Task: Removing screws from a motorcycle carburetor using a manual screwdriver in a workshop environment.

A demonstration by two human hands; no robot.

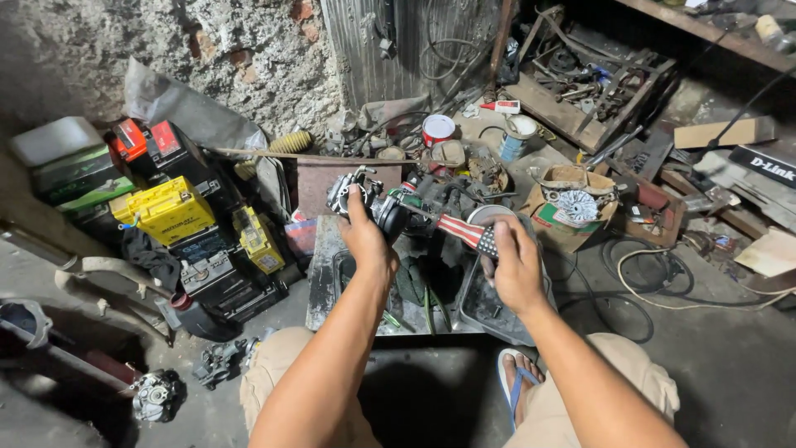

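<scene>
Concrete floor [713, 365], grimy, crowded with parts; rough plaster and brick wall [207, 41] behind. Yellow battery [170, 211] and red-topped batteries [149, 141] stacked at left, a wooden crate [580, 91] of scrap at upper right, a cardboard box [572, 211] with a metal rotor just right of centre. Carburettor [365, 199], grey metal with a dark round mouth, is held above a dark tray [489, 311]. Left hand [366, 241] fingers clenched around the carburettor. Right hand [514, 265] fingers grasp a red-and-white striped screwdriver [464, 231], tip toward the carburettor. Cable [663, 290] loops at right. Free room is tight: clutter on every side, knees close below.
</scene>
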